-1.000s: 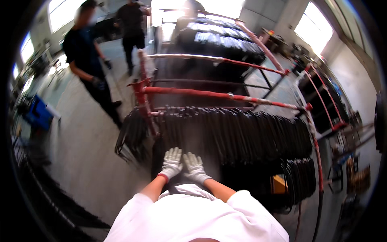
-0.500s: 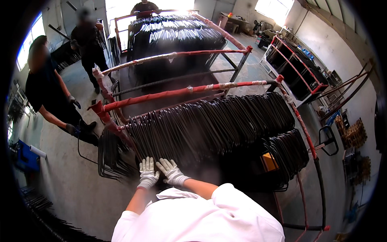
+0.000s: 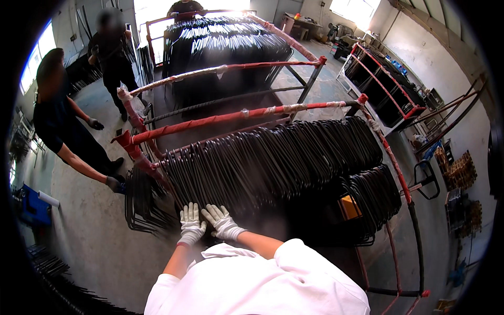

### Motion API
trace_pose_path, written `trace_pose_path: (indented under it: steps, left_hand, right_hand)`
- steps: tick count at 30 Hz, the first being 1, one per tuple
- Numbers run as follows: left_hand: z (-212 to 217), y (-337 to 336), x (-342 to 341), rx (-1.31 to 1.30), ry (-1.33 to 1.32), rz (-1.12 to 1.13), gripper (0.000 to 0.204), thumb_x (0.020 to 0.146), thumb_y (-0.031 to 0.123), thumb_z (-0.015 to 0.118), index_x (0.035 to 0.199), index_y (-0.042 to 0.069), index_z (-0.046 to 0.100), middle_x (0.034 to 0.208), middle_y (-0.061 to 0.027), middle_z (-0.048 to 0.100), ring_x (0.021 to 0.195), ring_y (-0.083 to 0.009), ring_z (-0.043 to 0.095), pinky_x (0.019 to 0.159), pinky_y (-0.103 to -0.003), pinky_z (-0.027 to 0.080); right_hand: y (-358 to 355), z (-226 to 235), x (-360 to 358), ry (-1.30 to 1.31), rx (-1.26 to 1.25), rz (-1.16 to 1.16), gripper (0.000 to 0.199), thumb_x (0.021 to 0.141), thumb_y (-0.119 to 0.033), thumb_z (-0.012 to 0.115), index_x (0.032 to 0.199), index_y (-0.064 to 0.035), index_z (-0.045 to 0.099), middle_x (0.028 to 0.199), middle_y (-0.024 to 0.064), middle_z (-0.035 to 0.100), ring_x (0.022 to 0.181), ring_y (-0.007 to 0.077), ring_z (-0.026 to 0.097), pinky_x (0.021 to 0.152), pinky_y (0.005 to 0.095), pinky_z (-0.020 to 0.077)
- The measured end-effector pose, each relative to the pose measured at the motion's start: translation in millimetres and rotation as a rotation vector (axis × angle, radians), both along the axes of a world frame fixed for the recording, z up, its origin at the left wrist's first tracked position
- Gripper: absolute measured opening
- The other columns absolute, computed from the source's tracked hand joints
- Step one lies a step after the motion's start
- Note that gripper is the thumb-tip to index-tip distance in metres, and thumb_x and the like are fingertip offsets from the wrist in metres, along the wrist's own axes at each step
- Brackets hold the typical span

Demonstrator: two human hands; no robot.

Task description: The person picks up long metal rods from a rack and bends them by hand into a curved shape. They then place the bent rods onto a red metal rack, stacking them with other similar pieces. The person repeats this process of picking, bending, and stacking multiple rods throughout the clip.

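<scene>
Both of my hands wear white work gloves. My left hand (image 3: 191,224) lies flat with fingers stretched out, against the near left end of a long row of black bent metal tubes (image 3: 273,163). Beside it my right hand (image 3: 222,223) is also spread flat on the near side of that row, fingers pointing up and left. Neither hand grips anything. The tubes stand packed closely together in a rack (image 3: 252,114) whose bars are wrapped in red and clear film. A shorter row of black tubes (image 3: 371,195) sits at the right, with a yellow piece (image 3: 349,207) by it.
At the left a person (image 3: 71,126) in dark clothes bends with a gloved hand by a stack of black bent tubes (image 3: 144,202). Two more people stand farther back. Another loaded rack (image 3: 226,50) is behind mine. A blue bin (image 3: 35,206) stands on the left floor.
The person at the left has moved a hand from a hanging black bent tube to the floor stack of tubes. My hands stay in place; the view shifts slightly.
</scene>
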State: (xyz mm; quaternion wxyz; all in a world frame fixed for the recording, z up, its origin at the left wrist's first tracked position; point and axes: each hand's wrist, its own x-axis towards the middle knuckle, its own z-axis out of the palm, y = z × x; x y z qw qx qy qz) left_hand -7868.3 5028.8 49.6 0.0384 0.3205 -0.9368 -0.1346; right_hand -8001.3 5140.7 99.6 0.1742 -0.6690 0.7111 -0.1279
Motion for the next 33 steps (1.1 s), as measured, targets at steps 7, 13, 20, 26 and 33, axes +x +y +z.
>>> trace_pose_path:
  steps: [7,13,20,26,33]
  left_hand:
    - [0.4,0.6,0.4,-0.020,0.022,0.004,0.082,0.068,0.032,0.057,0.135,0.005,0.019,0.141,-0.0156,0.016,0.130,-0.0345,0.012,0.106,-0.047,0.008]
    - [7.4,2.6,-0.5,0.017,0.014,0.009,0.080,0.070,0.032,0.056,0.135,0.005,0.019,0.141,-0.0151,0.016,0.130,-0.0335,0.012,0.106,-0.046,0.007]
    - [6.4,2.0,0.4,0.008,0.007,0.009,0.080,0.070,0.033,0.056,0.135,0.005,0.019,0.141,-0.0150,0.016,0.130,-0.0333,0.011,0.106,-0.046,0.006]
    - [5.3,1.9,0.5,0.008,0.005,0.009,0.080,0.069,0.033,0.056,0.135,0.005,0.019,0.141,-0.0150,0.016,0.130,-0.0333,0.011,0.106,-0.046,0.006]
    - [3.4,2.0,0.6,0.006,0.029,0.007,0.080,0.069,0.033,0.057,0.135,0.005,0.020,0.141,-0.0153,0.017,0.130,-0.0338,0.012,0.106,-0.046,0.007]
  right_hand:
    - [-1.2,-2.3,1.0,-0.003,0.001,-0.009,0.096,0.061,-0.028,0.071,0.136,-0.0097,0.014,0.140,0.0166,0.015,0.130,0.0315,0.016,0.103,0.0498,0.0127]
    - [-1.1,-2.8,2.8,0.002,0.015,-0.018,0.096,0.061,-0.028,0.071,0.136,-0.0106,0.013,0.140,0.0165,0.014,0.130,0.0314,0.015,0.103,0.0499,0.0117]
    - [-2.6,-10.0,4.5,0.048,0.004,-0.023,0.099,0.060,-0.031,0.071,0.137,-0.0120,0.012,0.141,0.0155,0.014,0.130,0.0301,0.017,0.103,0.0492,0.0129]
    - [-2.3,-9.7,4.9,0.046,0.002,-0.023,0.098,0.060,-0.030,0.071,0.137,-0.0118,0.012,0.141,0.0156,0.014,0.130,0.0302,0.017,0.103,0.0492,0.0129]
    - [-2.1,-8.4,5.6,0.041,0.020,-0.030,0.098,0.061,-0.029,0.070,0.137,-0.0113,0.012,0.141,0.0162,0.014,0.130,0.0307,0.016,0.103,0.0495,0.0122]
